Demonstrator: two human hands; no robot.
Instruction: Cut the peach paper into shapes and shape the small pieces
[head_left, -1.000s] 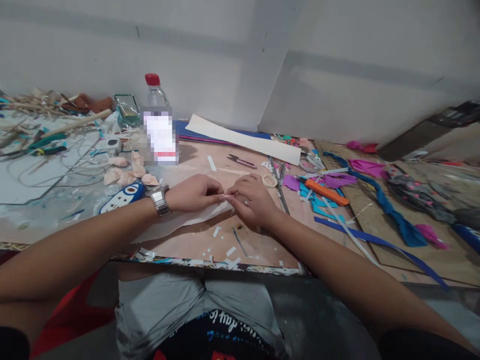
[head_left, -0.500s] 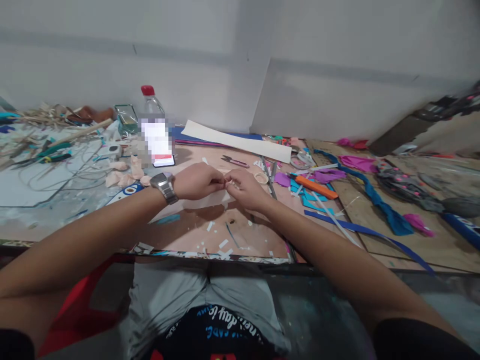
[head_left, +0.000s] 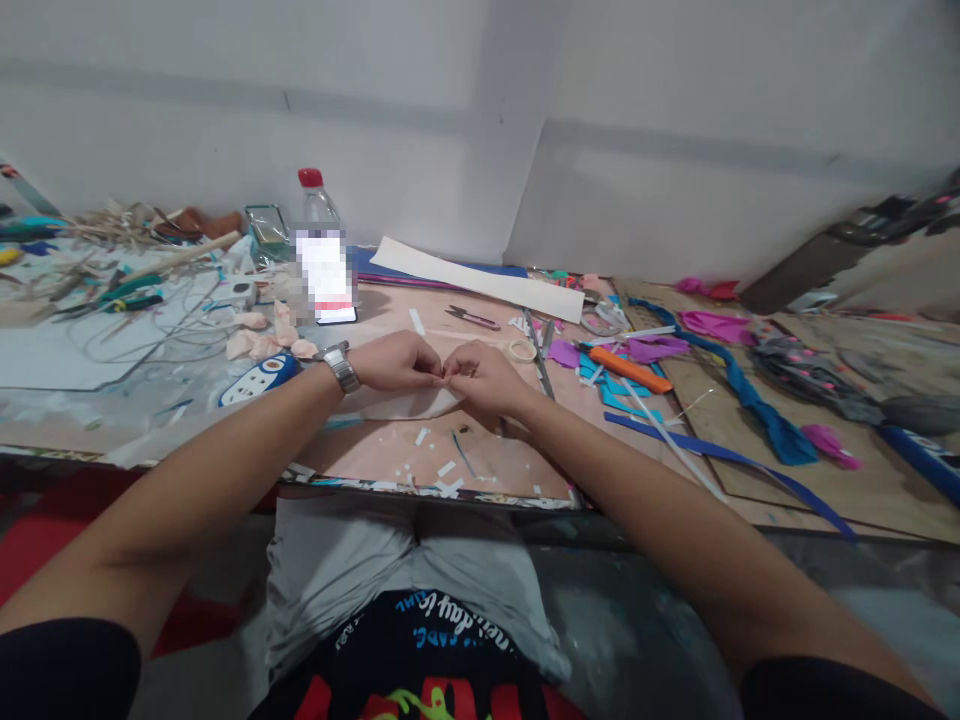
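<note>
Over the front middle of the table, my left hand (head_left: 397,362), with a metal watch at the wrist, is closed with its fingertips pinched. My right hand (head_left: 484,376) meets it there, its thumb and fingers also pinched, the fingertips nearly touching. Between and below them is a pale, thin sheet (head_left: 420,405) with its edge in my fingers; whether it is paper or cloth I cannot tell. Just beyond my right hand lie a small ring of tape (head_left: 522,350) and thread snips (head_left: 474,318).
Behind my hands lies a long cream strip (head_left: 480,280). At the left stand a phone (head_left: 326,275) and a red-capped bottle (head_left: 321,205), with pliers (head_left: 124,300) farther left. An orange utility knife (head_left: 630,369), scissors (head_left: 538,350) and a blue strip (head_left: 720,455) lie right.
The view has shifted slightly, and my left forearm sits a little differently. Both hands stay pinched together at the sheet, whose pale edge now shows more below my fingers.
</note>
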